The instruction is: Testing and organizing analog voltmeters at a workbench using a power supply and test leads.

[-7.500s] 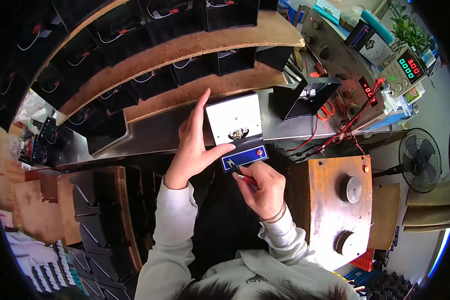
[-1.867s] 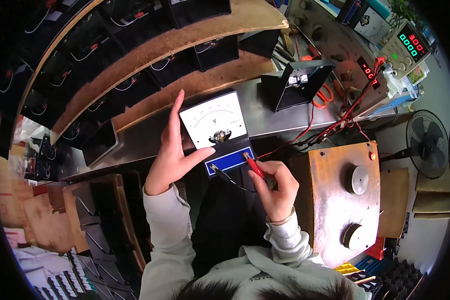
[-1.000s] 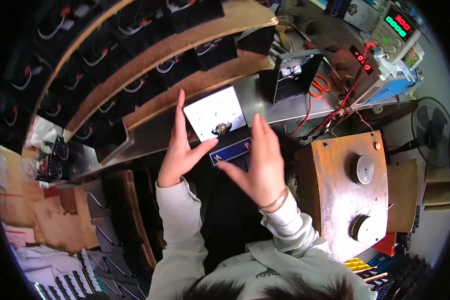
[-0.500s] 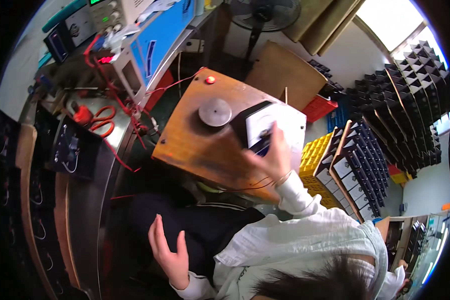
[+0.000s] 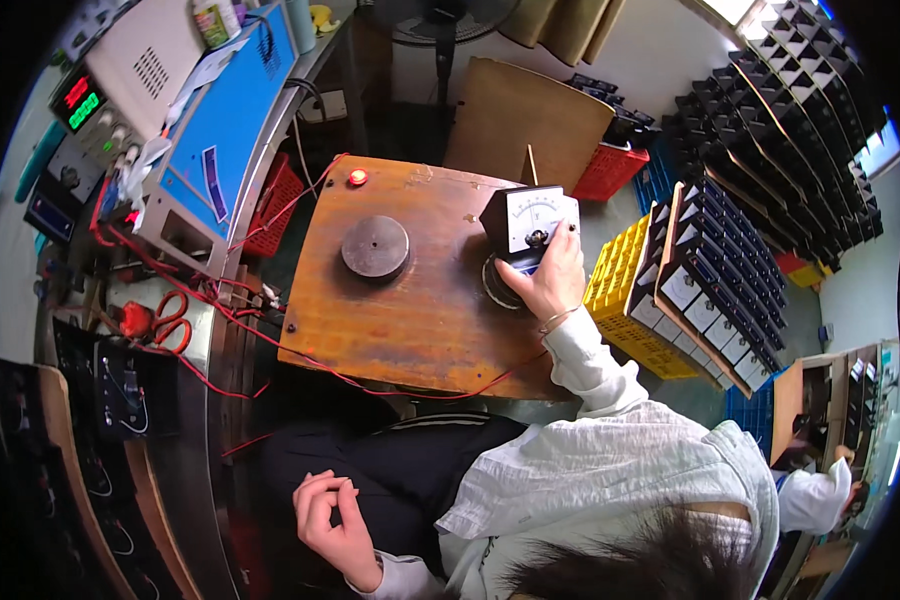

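My right hand (image 5: 555, 275) grips a panel meter (image 5: 536, 212), a black-cased box with a white dial face and a dark round knob. The thumb lies along the lower edge and the fingers along the right side. The meter is tilted back over the right part of a wooden board (image 5: 420, 320). Partly hidden under it is a round, metal-edged disc (image 5: 497, 287); I cannot tell whether they touch. A grey metal disc (image 5: 375, 248) stands apart on the board's left half. Over my dark-trousered lap, my left hand (image 5: 337, 530) is loosely curled, with nothing visible in it.
A lit red lamp (image 5: 358, 178) sits at the board's far left corner; a red wire (image 5: 345, 378) crosses the near side. To the left are a blue instrument (image 5: 210, 150) and red-handled scissors (image 5: 173, 320). At right, a yellow crate (image 5: 615, 290) stands beside stacked meters (image 5: 705, 300).
The meter's dial now faces me, where before it was blurred under my right hand. My left fingers have curled in from being spread. The whole view has shifted.
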The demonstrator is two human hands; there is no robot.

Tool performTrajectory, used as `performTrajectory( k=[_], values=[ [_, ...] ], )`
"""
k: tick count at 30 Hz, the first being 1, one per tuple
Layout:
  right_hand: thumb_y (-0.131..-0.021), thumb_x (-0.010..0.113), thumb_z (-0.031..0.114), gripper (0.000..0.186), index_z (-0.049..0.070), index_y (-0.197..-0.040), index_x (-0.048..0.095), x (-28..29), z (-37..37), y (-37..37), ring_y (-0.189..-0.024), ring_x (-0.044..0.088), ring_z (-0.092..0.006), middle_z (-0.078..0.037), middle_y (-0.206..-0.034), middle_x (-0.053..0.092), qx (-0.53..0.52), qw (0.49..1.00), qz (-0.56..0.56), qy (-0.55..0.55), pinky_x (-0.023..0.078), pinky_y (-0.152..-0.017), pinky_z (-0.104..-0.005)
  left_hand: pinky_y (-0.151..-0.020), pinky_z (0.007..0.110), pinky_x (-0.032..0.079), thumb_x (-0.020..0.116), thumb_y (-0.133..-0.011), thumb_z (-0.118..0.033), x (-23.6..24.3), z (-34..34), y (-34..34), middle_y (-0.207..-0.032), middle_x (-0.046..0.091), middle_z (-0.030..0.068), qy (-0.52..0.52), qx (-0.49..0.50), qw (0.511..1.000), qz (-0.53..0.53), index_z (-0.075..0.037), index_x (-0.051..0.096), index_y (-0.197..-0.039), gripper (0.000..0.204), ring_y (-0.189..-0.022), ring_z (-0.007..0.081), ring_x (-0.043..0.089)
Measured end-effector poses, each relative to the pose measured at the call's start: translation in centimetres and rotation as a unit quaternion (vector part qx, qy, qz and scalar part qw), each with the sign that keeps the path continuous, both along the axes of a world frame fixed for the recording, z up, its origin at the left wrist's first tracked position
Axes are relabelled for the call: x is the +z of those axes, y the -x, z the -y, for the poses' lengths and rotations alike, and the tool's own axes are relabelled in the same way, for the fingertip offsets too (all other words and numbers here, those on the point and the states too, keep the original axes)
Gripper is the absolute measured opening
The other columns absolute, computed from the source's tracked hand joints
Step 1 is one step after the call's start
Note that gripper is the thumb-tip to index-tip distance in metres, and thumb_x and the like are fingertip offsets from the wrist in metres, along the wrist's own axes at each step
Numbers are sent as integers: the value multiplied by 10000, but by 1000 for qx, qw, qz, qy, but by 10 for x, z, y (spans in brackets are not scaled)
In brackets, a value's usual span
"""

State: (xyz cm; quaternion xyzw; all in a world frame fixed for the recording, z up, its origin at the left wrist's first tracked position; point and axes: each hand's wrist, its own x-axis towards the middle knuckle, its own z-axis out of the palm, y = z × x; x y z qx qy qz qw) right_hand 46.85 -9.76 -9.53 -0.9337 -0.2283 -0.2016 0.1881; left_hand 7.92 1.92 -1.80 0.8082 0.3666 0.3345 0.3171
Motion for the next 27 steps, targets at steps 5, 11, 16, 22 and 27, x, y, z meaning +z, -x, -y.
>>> performTrajectory(
  k=[5,11,16,22,27],
  values=[
    [-692,894,569,1201,-132,-1497,345,2,-2,2,-1188,567,-434,-280,-1296,545,-17,1000,-25,5,487,-1023,-491,-927,396,533,729,-863,40,-2,7,-8,-1088,686,150,59,21,998,-27,23,648,-1294,438,-983,293,687],
    [-692,898,561,1214,-138,-1507,330,0,-2,1,-1191,562,-442,-286,-1299,537,-11,1000,-13,6,492,-1017,-487,-952,403,523,730,-866,31,0,9,-7,-1150,674,158,84,18,996,-33,16,554,-1448,608,-1042,279,676],
    [-668,905,584,1207,-122,-1484,364,-3,-2,-3,-1178,569,-420,-272,-1277,559,-7,1000,-1,9,485,-1023,-479,-965,410,522,739,-869,15,-2,13,-6,-1161,680,166,111,7,992,-60,11,547,-1461,622,-1066,295,679],
    [-673,905,581,1222,-130,-1496,348,-1,0,-5,-1172,570,-422,-276,-1278,558,15,1000,6,19,486,-1018,-478,-992,408,530,734,-890,4,-4,14,-3,-1194,682,179,126,-43,986,-101,-8,541,-1478,619,-1112,295,684],
    [-705,890,560,1213,-170,-1499,334,9,2,-8,-1201,559,-456,-311,-1320,534,45,998,-44,17,483,-1039,-489,-1007,436,506,756,-901,-78,-14,13,7,-1217,674,186,144,-63,978,-137,-27,537,-1480,622,-1140,342,658]
  ],
)
